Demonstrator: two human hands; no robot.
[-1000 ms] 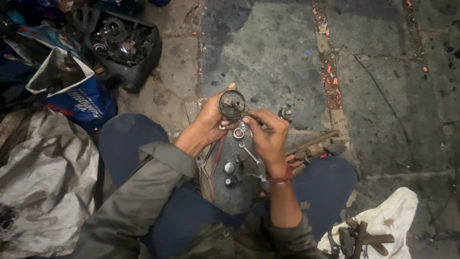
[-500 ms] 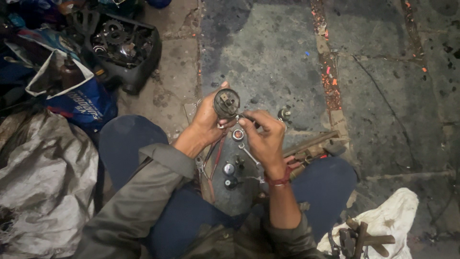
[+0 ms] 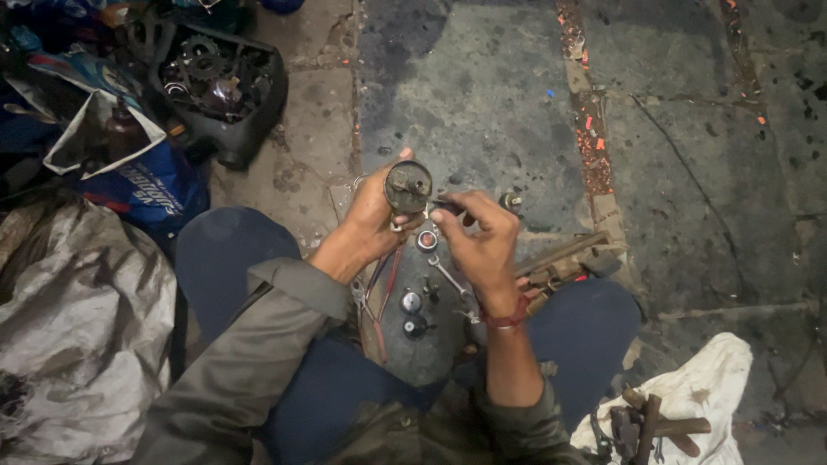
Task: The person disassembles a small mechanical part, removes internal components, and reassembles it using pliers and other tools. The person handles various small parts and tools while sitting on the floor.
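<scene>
The stone floor (image 3: 482,95) fills most of the view, dark and stained, and the person sits on it with knees spread in blue trousers (image 3: 224,250), just as half a second and a second ago; nothing large has shifted. To the left lie a crumpled grey sheet (image 3: 77,327), a blue printed bag (image 3: 146,185) and a black tub of gears and metal parts (image 3: 215,82), all where they were. At lower right a white cloth (image 3: 715,387) carries a few rusty tools (image 3: 650,426). Between the knees rests a dark metal engine cover (image 3: 413,319) with wires and small fittings on it, a spanner (image 3: 450,280) lying across its upper part. The change is small and sits at the hands: the left hand (image 3: 366,220) is closed around a round metal part (image 3: 407,187), holding it just above the cover's top end, and the part now faces a little more towards the camera than a second ago. The right hand (image 3: 478,241) has its thumb and fingertips pinched on a thin dark tool (image 3: 448,205) whose tip meets the right edge of the round part; earlier this hand sat slightly lower and further right. So the work on the round part appears to be going on with fine adjustments only. Whether the tool is turning cannot be told.
</scene>
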